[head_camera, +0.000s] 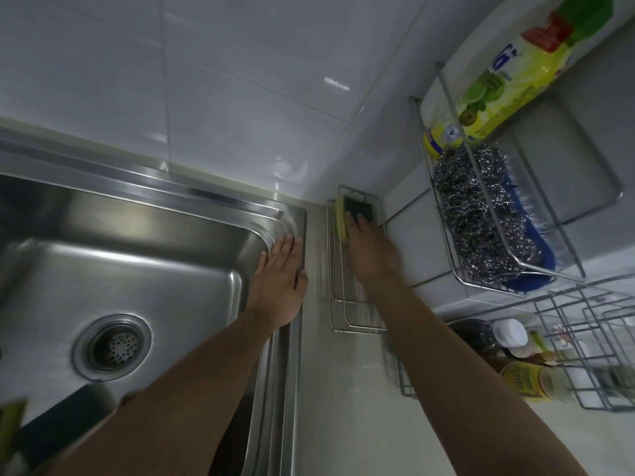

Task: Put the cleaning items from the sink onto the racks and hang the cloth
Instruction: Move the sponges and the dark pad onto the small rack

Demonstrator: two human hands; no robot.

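A yellow sponge with a dark green scouring face (359, 206) sits at the far end of a small wire rack (338, 304) fixed low on the right wall. My right hand (369, 250) holds that sponge, fingers lying over its green face; the thumb is hidden. My left hand (281, 269) rests flat and open on the right rim of the steel sink (206, 197). A second green and yellow sponge (58, 427) lies in the basin at the bottom left, blurred and partly cut off. No cloth is in view.
A higher wire rack (549, 269) on the right wall carries a steel wool scourer (477, 214), a blue brush (536, 242) and a yellow dish soap bottle (508, 73). Below it a wire basket (584, 355) holds several bottles. The drain (111, 347) is in the basin floor.
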